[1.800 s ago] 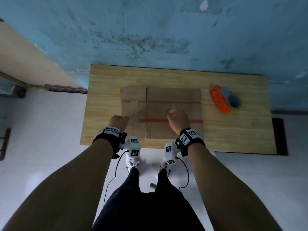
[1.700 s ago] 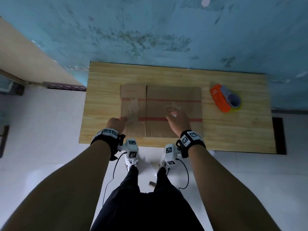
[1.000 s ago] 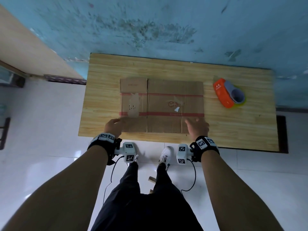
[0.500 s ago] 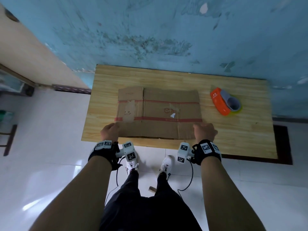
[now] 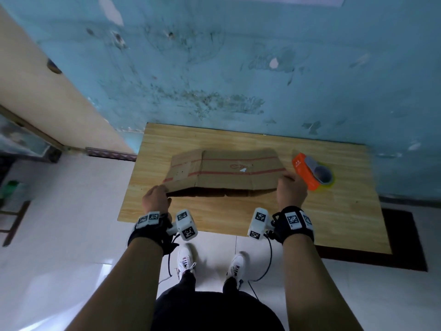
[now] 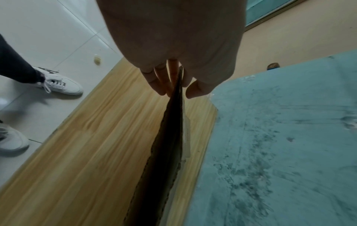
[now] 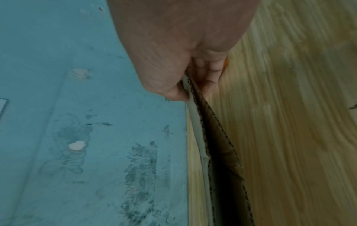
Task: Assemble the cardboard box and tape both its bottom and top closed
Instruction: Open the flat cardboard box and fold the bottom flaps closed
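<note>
Step in hand: raising the flattened cardboard box (image 5: 224, 172) off the wooden worktop (image 5: 334, 216) so it can be opened into shape. The box sits mid-frame in the head view, near edge lifted, far edge apparently still down on the worktop.

Left hand (image 5: 155, 199): grip clamped on the box's near left corner. Right hand (image 5: 291, 192): grip clamped on the near right corner.

Orange tape dispenser (image 5: 312, 172) lies just right of the box, close beside the right hand, untouched. No flaps folded; taping not begun.

Next move, as a judgement: separate the two layers and push the opposite folds inward to square the sleeve, then fold the bottom flaps.

View differences: the head view shows the box's printed red stripes and the dispenser. The wrist views show the box edge-on: the left wrist view shows fingers (image 6: 161, 79) under and thumb over; the right wrist view shows the layers parting into a dark gap.
</note>
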A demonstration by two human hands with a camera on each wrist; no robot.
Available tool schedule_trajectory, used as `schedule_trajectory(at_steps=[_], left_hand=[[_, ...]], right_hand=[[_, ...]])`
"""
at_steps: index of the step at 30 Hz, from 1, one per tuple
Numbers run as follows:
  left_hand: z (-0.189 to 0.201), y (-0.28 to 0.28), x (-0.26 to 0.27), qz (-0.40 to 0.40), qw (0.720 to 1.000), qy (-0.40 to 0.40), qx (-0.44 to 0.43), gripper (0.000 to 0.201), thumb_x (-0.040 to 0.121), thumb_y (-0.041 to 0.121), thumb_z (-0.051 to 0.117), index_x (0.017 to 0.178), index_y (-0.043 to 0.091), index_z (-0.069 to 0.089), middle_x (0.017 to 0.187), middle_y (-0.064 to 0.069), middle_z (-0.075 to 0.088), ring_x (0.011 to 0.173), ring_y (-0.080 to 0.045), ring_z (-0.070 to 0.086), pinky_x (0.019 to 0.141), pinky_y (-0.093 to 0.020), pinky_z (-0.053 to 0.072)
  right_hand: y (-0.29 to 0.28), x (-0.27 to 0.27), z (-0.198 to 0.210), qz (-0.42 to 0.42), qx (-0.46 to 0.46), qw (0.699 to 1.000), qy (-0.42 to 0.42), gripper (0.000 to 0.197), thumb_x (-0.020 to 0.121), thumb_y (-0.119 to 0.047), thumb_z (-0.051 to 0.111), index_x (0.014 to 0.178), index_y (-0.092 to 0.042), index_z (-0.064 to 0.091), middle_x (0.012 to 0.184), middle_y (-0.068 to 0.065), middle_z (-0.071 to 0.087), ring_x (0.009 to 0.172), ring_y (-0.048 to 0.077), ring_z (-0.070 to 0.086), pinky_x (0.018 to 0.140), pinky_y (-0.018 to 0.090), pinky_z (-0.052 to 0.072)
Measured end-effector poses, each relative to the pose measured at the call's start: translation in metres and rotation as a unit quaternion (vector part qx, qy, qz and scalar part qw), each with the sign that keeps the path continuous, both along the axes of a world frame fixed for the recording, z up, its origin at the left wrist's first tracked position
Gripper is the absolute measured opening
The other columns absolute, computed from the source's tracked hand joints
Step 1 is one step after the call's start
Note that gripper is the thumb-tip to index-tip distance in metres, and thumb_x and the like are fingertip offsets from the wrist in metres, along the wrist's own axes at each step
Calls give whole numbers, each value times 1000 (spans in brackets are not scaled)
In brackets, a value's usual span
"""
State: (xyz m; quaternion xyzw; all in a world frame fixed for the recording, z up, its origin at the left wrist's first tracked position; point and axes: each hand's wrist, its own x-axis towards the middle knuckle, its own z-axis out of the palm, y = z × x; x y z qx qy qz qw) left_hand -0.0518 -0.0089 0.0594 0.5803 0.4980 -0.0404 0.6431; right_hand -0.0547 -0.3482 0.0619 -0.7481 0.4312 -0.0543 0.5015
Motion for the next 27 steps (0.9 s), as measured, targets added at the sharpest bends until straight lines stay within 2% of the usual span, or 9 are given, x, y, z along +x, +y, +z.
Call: schedule_trajectory(at_steps=[2,5,6,8,11,16,20,24,27], left_hand=[[6,-1,7,-8,1000,-23,-5,42,96,7,55,134,-9,59,109,-13,59,99,-26,58,90,-34,51],[18,-4,16,-24,999,-47,5,46,96,4,54,138,-13,54,107,-13,58,98,-24,56,90,-33,47],[21,-5,18,-33,998,-51,18,46,94,7,57,138,-10,57,106,-11,61,97,-24,60,88,-34,49],[28,-8,22,-37,997,-51,42,51,84,18,67,133,6,67,102,-8,71,93,-24,70,83,-36,56],[33,-11,27,-46,994,-47,84,59,72,33,70,130,24,73,106,-8,77,94,-25,75,84,-41,62],[47,-24,32,-61,987,-53,142,41,81,39,74,119,26,78,106,-5,78,96,-26,73,94,-46,61],[62,-33,37,-81,983,-65,149,18,94,34,73,108,23,73,88,2,71,79,-15,67,72,-33,54],[62,-21,54,-59,983,-76,156,16,89,29,78,102,20,78,85,-1,77,86,-22,77,89,-44,64],[63,-14,73,-71,982,-73,160,9,87,29,80,92,22,76,82,-2,76,78,-21,78,85,-46,66]], right_hand=[[0,4,14,1,4,1000,-19,25,97,-10,58,108,-17,79,106,7,76,98,29,70,77,34,49],[-2,9,30,-8,31,997,-63,18,99,-9,62,112,-13,75,101,5,73,90,22,69,70,26,51],[-4,11,33,-4,30,997,-72,17,99,-10,63,111,-13,74,100,5,73,89,21,70,72,28,54],[-9,16,37,6,23,996,-86,14,97,-14,65,108,-17,74,101,5,73,94,25,72,83,44,63],[-16,23,44,28,4,998,-64,14,97,-22,64,106,-19,75,101,3,73,97,27,71,91,54,61],[-22,26,59,61,9,995,-85,23,102,-31,63,119,-18,72,107,3,73,100,25,70,90,45,61],[-20,35,70,78,15,992,-96,22,101,-33,64,115,-18,71,106,4,74,98,25,71,88,45,61],[-14,49,79,76,21,993,-90,19,101,-31,62,107,-15,70,95,4,73,90,27,70,80,42,57],[-6,60,85,66,19,993,-96,22,102,-31,62,104,-10,70,89,4,71,82,23,67,66,33,50]])
